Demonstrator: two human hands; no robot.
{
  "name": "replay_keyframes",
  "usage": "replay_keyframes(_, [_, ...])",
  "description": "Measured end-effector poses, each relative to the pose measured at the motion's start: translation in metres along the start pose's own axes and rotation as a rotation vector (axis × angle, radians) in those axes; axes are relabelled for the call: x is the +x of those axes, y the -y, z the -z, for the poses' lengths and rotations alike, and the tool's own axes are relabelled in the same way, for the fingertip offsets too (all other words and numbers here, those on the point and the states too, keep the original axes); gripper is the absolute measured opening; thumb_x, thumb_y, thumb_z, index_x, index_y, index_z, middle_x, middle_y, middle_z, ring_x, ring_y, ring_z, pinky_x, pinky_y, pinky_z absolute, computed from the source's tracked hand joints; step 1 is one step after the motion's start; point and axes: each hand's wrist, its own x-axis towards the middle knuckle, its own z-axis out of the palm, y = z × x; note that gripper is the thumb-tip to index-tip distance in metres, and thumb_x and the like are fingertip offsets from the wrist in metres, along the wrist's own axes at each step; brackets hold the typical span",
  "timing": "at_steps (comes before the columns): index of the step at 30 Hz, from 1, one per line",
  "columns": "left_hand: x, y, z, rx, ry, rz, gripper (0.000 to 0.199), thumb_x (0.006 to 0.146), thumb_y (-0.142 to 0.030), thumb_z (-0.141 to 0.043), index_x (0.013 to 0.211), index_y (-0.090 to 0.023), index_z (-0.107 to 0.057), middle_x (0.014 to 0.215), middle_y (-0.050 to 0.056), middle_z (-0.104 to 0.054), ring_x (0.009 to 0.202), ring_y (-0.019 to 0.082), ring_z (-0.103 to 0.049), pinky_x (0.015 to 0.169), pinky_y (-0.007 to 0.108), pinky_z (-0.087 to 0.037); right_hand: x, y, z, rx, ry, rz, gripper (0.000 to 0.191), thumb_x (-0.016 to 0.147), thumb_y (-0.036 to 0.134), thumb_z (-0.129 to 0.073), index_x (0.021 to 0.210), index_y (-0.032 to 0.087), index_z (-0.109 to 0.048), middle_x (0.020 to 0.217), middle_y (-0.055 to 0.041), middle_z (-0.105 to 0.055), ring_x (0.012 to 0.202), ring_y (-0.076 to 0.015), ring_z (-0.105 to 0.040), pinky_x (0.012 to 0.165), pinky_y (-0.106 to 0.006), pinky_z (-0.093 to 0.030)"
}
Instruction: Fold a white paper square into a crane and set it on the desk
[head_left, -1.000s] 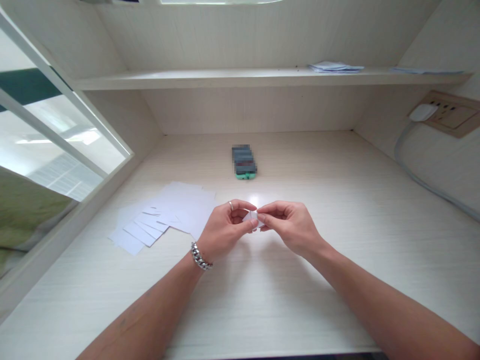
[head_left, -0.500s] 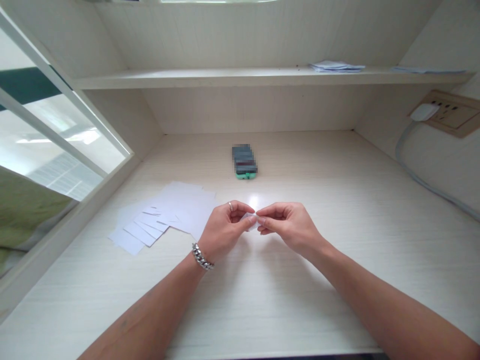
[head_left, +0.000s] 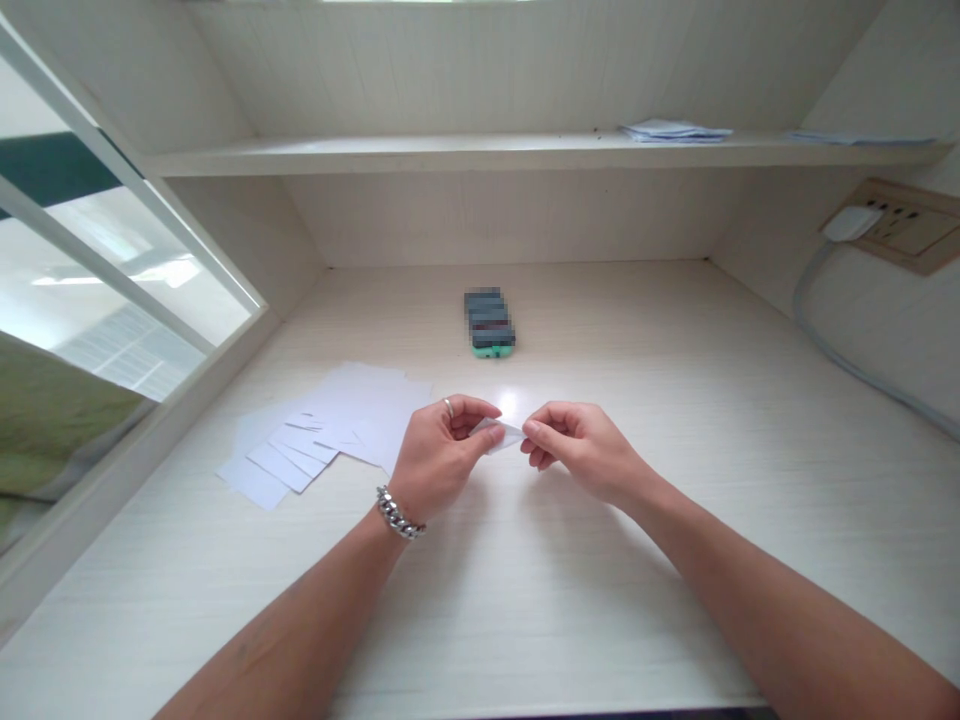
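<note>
A small folded piece of white paper (head_left: 507,436) is stretched between my two hands, above the middle of the desk. My left hand (head_left: 444,452), with a ring and a chain bracelet at the wrist, pinches its left part between thumb and fingers. The thumb and forefinger of my right hand (head_left: 576,444) grip the pointed right end. Part of the paper is hidden behind my left thumb. To the left of my left hand, several loose white paper sheets (head_left: 375,405) lie spread and overlapping on the desk.
A phone-like object (head_left: 490,322), its top pixelated and its edge green, lies behind my hands on the desk (head_left: 637,340). Folded papers (head_left: 676,131) rest on the shelf (head_left: 450,158). A white plug (head_left: 852,224) sits in the right wall socket, its cable hanging down.
My hands have moved slightly apart, mostly the left one to the left, and more of the folded paper shows between them. The sheets and the phone-like object stay put.
</note>
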Motion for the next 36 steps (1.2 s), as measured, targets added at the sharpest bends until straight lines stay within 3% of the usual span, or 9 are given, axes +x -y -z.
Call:
replay_keyframes(5, [0.000, -0.001, 0.000, -0.007, -0.004, 0.009, 0.022, 0.062, -0.021, -0.081, 0.078, -0.013, -0.070, 0.070, 0.003, -0.070, 0.066, 0.015, -0.066, 0.062, 0.026, -0.054, -0.002, 0.001, -0.004, -0.041, -0.061, 0.039, 0.027, 0.083, 0.041, -0.063, 0.072, 0.016, -0.065, 0.070, -0.0052, -0.067, 0.059, -0.0135, -0.061, 0.057, -0.028, -0.051])
replay_keyframes(11, [0.001, -0.002, 0.002, 0.014, -0.013, 0.007, 0.021, 0.063, -0.019, -0.080, 0.080, -0.012, -0.070, 0.067, 0.001, -0.068, 0.062, 0.011, -0.061, 0.057, 0.021, -0.050, 0.002, 0.006, 0.001, 0.198, -0.065, -0.123, 0.036, 0.079, 0.050, -0.065, 0.077, 0.014, -0.067, 0.074, -0.0067, -0.069, 0.063, -0.0145, -0.065, 0.059, -0.028, -0.054])
replay_keyframes(16, [0.000, -0.002, 0.000, -0.005, -0.015, 0.027, 0.021, 0.063, -0.018, -0.080, 0.079, -0.012, -0.070, 0.068, 0.002, -0.069, 0.063, 0.011, -0.062, 0.059, 0.022, -0.051, 0.001, 0.003, -0.001, 0.093, 0.013, -0.063, 0.030, 0.080, 0.044, -0.067, 0.072, 0.015, -0.063, 0.071, -0.0043, -0.067, 0.060, -0.0125, -0.062, 0.057, -0.027, -0.052])
replay_keyframes(21, [0.000, -0.003, -0.001, -0.032, 0.001, 0.038, 0.022, 0.062, -0.019, -0.080, 0.080, -0.011, -0.070, 0.067, 0.002, -0.068, 0.061, 0.012, -0.062, 0.058, 0.023, -0.051, -0.002, 0.002, -0.003, 0.006, -0.035, 0.023, 0.025, 0.083, 0.038, -0.064, 0.072, 0.015, -0.062, 0.070, -0.0041, -0.066, 0.058, -0.0122, -0.060, 0.055, -0.027, -0.050])
replay_keyframes(27, [0.000, 0.001, -0.002, 0.005, 0.012, 0.003, 0.019, 0.065, -0.016, -0.078, 0.081, -0.012, -0.070, 0.067, 0.001, -0.067, 0.061, 0.010, -0.060, 0.057, 0.020, -0.048, 0.001, 0.002, -0.004, 0.074, 0.041, -0.036, 0.026, 0.084, 0.040, -0.062, 0.078, 0.014, -0.063, 0.074, -0.0052, -0.067, 0.063, -0.0142, -0.063, 0.061, -0.029, -0.054])
replay_keyframes(36, [-0.001, 0.001, -0.002, 0.030, 0.120, 0.092, 0.022, 0.069, -0.026, -0.077, 0.084, -0.011, -0.070, 0.067, 0.004, -0.069, 0.062, 0.013, -0.062, 0.058, 0.024, -0.050, -0.006, 0.001, -0.010, -0.231, -0.081, 0.097, 0.021, 0.088, 0.032, -0.056, 0.073, 0.018, -0.059, 0.065, -0.0008, -0.062, 0.058, -0.0126, -0.057, 0.053, -0.024, -0.043])
